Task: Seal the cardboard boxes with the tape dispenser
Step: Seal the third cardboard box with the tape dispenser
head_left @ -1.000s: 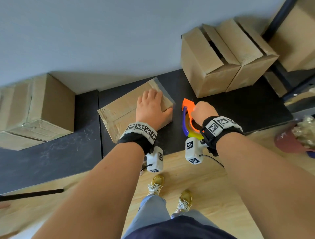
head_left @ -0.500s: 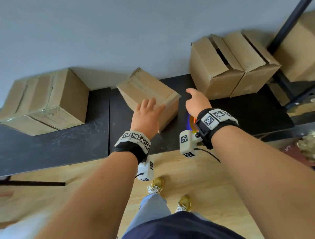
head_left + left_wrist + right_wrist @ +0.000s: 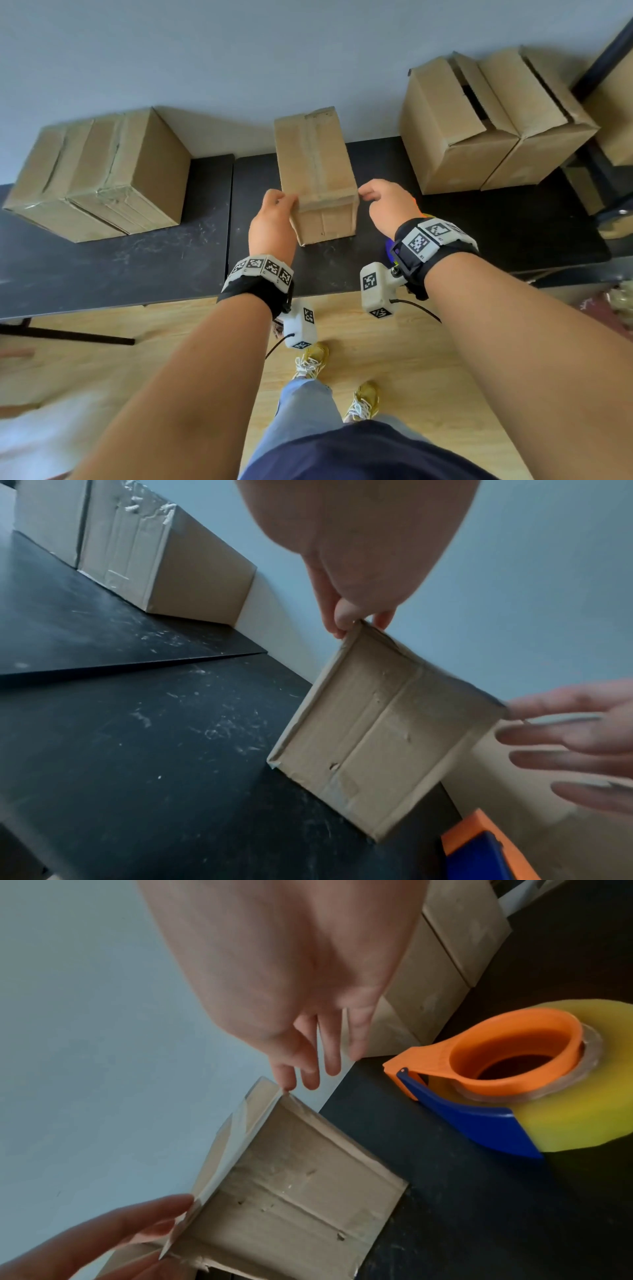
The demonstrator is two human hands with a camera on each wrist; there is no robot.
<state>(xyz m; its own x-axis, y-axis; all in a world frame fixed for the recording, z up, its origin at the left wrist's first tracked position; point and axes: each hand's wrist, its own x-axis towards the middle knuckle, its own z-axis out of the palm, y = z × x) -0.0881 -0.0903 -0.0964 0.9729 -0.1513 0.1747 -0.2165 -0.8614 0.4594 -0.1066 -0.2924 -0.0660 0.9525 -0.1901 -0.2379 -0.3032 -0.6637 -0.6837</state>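
A small taped cardboard box (image 3: 315, 171) (image 3: 383, 731) (image 3: 291, 1191) stands on the black table (image 3: 137, 267), its long side running away from me. My left hand (image 3: 287, 202) (image 3: 352, 623) pinches its near top left corner. My right hand (image 3: 368, 195) (image 3: 308, 1074) has straight fingers, with a fingertip touching the near top right corner. The orange and blue tape dispenser (image 3: 514, 1069) (image 3: 479, 850) with its yellow roll lies on the table to the right of the box. In the head view my right wrist hides most of it.
A large taped box (image 3: 99, 174) sits on the table at the left. Two boxes with loose top flaps (image 3: 479, 130) stand at the right against the grey wall. A dark shelf frame (image 3: 603, 61) rises at the far right. Wooden floor (image 3: 394, 349) lies below the table edge.
My right hand has let go of the dispenser, which now lies on the table. The small box has been turned from lying flat under my left palm, and both hands are at its near top corners.
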